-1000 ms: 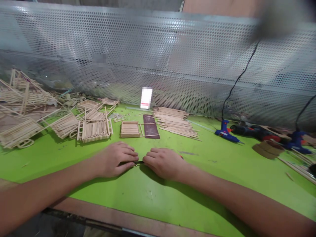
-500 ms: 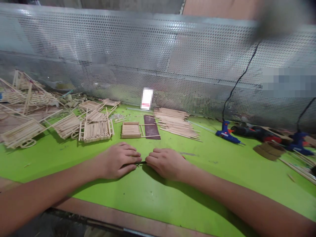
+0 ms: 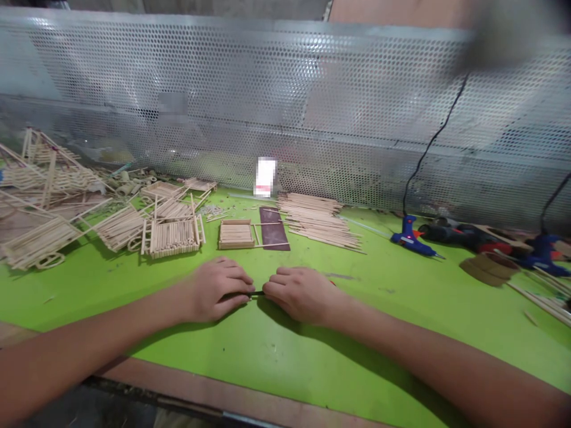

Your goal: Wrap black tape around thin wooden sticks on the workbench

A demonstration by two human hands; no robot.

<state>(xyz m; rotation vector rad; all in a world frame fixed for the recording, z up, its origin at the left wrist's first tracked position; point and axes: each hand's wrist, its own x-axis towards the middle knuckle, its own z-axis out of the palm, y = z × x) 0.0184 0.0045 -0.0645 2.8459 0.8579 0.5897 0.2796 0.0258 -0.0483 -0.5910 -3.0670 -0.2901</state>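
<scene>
My left hand [image 3: 219,289] and my right hand [image 3: 301,292] rest palm-down on the green table [image 3: 267,351], fingertips almost meeting. Both have their fingers curled over a thin dark tool [image 3: 257,293] that shows only in the small gap between them. A red bit peeks out behind my right hand. A tiny pale piece lies under the gap. What else the fingers cover is hidden. Just beyond my hands lie a small panel of glued sticks [image 3: 235,233] and a dark brown strip [image 3: 273,227].
A pile of loose sticks [image 3: 317,220] lies at the back. Stick-built frames [image 3: 173,233] crowd the left side. Blue glue guns [image 3: 413,238] with black cords, a brown tape roll [image 3: 488,267] and more sticks sit at right. A perforated metal screen [image 3: 285,107] walls the back.
Almost nothing: the view shifted slightly and my hands stayed together over the dark tool.
</scene>
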